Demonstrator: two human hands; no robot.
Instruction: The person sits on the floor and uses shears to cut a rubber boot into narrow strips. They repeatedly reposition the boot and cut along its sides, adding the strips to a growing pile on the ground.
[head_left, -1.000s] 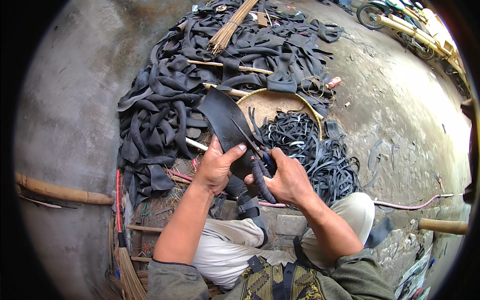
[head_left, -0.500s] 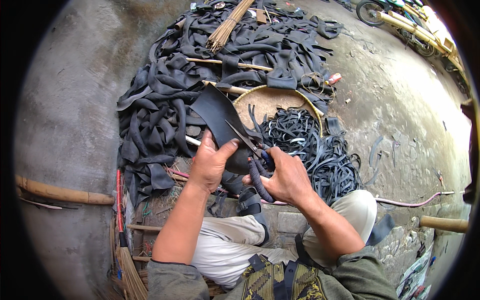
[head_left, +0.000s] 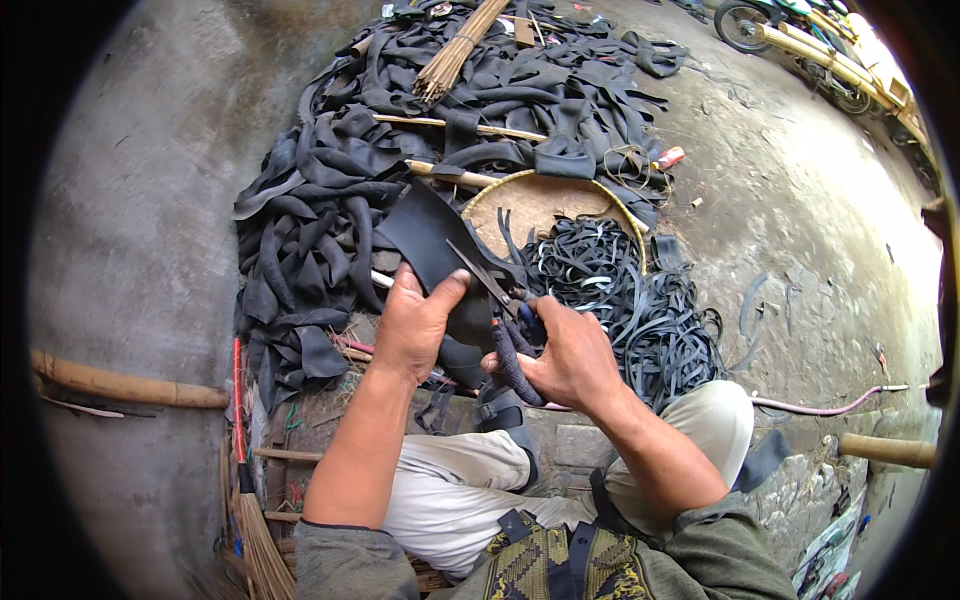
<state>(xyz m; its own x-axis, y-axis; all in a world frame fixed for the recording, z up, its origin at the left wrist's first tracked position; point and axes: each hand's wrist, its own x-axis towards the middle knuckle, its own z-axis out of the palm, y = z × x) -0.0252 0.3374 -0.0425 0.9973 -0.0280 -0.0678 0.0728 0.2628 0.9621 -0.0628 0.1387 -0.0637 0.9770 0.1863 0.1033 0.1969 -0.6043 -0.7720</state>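
Note:
My left hand [head_left: 412,325] pinches a broad piece of black rubber sheet [head_left: 425,232], thumb on top and fingers beneath. In my right hand [head_left: 570,350] is a pair of scissors [head_left: 513,345] with dark wrapped handles. Their blades lie parted across the sheet, pointing up and left, close to my left thumb. Just beyond, a round woven tray [head_left: 500,205] carries a tangle of thin black rubber strips [head_left: 585,260]. More cut strips [head_left: 668,340] spill beside my right knee.
A large heap of black rubber pieces [head_left: 310,200] fills the far left and back. A bundle of thin sticks [head_left: 455,60] lies on it. Brooms [head_left: 262,545] lean at the lower left. Bamboo poles [head_left: 130,380] jut in at both sides. A motorbike [head_left: 745,25] stands far right.
The rubber sheet and both hands have shifted slightly left. The scissor handles have turned a little, and the blades still lie across the sheet.

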